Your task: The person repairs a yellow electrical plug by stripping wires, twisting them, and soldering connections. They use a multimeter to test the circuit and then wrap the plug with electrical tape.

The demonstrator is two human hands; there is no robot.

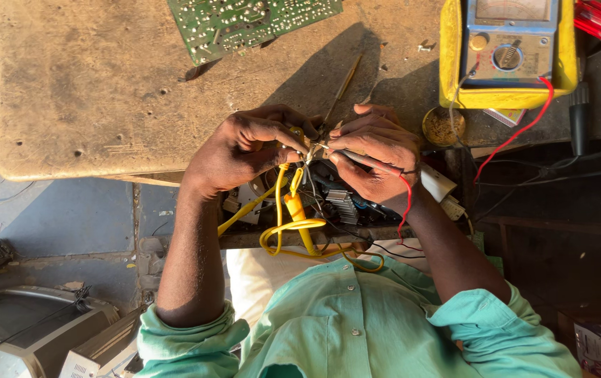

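Both hands meet over a small electronic assembly (328,199) that sits at the near edge of the worn workbench (104,91), right above the person's lap, prob. so the work stays close to the eyes and the forearms can brace on the bench edge. Left hand (244,150) is curled, thumb and forefinger pinched on a yellow-handled tool (293,206) w/ yellow cable (293,227) looping down below the assembly; grip looks firm, fingers not spread. Right hand (377,157) is also closed, fingers wrapped round a thin probe (363,161) held pen-style, its tip aimed at the same spot where the left hand's tool meets the part. A red lead (407,203) runs from under the right wrist; another red lead (517,129) comes out of the yellow-cased meter (507,52) standing at the back right of the bench, dial facing the person so it's readable w/o moving. Whether the two red runs are one wire I can't tell. A small round tin (443,126) sits just beside the right hand, within easy reach. A green circuit board (251,24) lies well apart at the far edge, out of the way.
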